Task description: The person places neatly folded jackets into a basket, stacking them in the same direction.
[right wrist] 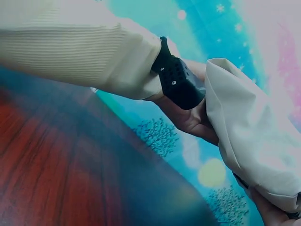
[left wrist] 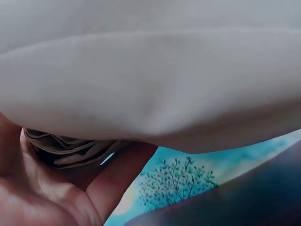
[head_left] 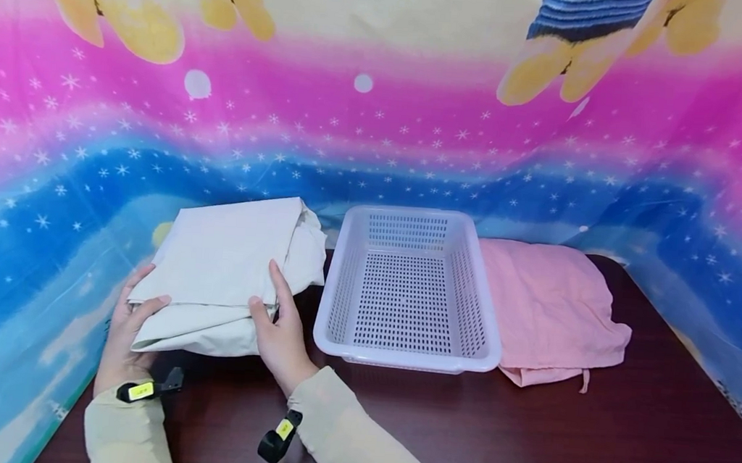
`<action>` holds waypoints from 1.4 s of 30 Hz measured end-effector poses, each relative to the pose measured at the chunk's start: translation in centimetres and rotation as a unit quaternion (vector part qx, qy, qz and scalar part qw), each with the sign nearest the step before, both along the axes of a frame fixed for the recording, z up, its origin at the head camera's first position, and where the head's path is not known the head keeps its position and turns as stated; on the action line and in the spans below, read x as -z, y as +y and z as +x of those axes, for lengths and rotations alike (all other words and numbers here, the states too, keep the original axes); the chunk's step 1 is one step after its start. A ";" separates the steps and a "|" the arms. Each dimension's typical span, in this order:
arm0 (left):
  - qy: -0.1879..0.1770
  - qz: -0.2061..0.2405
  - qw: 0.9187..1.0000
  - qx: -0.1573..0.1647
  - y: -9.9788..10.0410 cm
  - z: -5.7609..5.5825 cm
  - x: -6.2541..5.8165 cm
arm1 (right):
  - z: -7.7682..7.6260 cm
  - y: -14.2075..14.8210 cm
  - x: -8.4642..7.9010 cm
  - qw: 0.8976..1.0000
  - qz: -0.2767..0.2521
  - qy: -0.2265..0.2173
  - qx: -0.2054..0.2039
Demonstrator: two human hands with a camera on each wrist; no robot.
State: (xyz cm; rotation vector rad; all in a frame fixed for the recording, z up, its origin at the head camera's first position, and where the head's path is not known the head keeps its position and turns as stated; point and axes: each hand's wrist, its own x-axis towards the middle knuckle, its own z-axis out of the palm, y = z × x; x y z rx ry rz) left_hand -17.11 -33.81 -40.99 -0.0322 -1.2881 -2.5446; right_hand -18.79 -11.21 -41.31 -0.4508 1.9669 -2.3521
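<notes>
Both hands hold a folded off-white cloth [head_left: 225,256] at the left of the table, gripping its near part. My left hand [head_left: 127,332] grips the left side, thumb over the top layer and fingers partly hidden. At the near right corner, my right hand [head_left: 280,337] has its thumb and a finger on the upper side; its other fingers are hidden beneath. The left wrist view shows stacked folds [left wrist: 75,148] against the left palm. In the right wrist view the cloth [right wrist: 249,136] spans between both hands, its near side hanging in a rounded fold.
Right of the cloth stands a white perforated plastic basket [head_left: 407,356] with nothing in it. A folded pink cloth [head_left: 548,304] lies against the basket's right side. The dark wooden table [head_left: 524,447] meets a patterned curtain [head_left: 378,137] at the back and sides.
</notes>
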 end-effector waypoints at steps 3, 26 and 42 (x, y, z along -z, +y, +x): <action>-0.002 0.000 1.000 0.001 0.2 0.1 -0.6 | 0.1 0.3 -0.5 1.000 0.002 0.005 0.000; 0.030 -0.047 0.998 -0.036 5.4 -0.5 -4.1 | -0.1 5.2 -3.6 0.998 -0.018 0.053 0.001; 0.018 -0.143 0.989 -0.025 9.1 -0.9 -4.5 | 0.2 9.7 -3.8 0.997 -0.029 0.068 0.018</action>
